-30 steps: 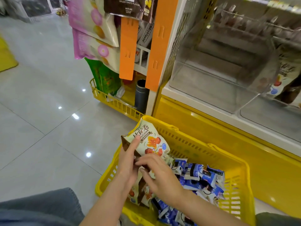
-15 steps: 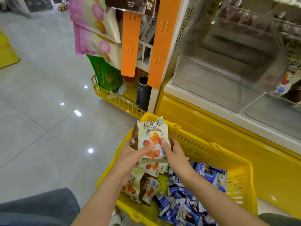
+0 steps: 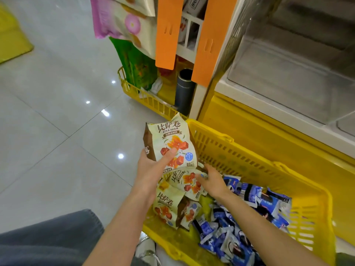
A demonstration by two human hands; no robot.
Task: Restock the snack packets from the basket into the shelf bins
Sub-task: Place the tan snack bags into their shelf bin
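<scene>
Fingers (image 3: pixel 170 154) of left hand (image 3: pixel 151 169) around snack packet (image 3: pixel 172 135)

At centre frame the snack packet (image 3: pixel 171 139) is cream with a brown side and orange-red cubes. The slotted basket (image 3: pixel 249 156) is bright yellow, and its small packets (image 3: pixel 251 194) at lower right are blue and white. At upper centre are plain orange strips (image 3: pixel 167 31), a pink-and-cream bag (image 3: pixel 123 22) and a green bag (image 3: pixel 136 64); the floor tiles (image 3: pixel 48 112) are pale grey.
</scene>
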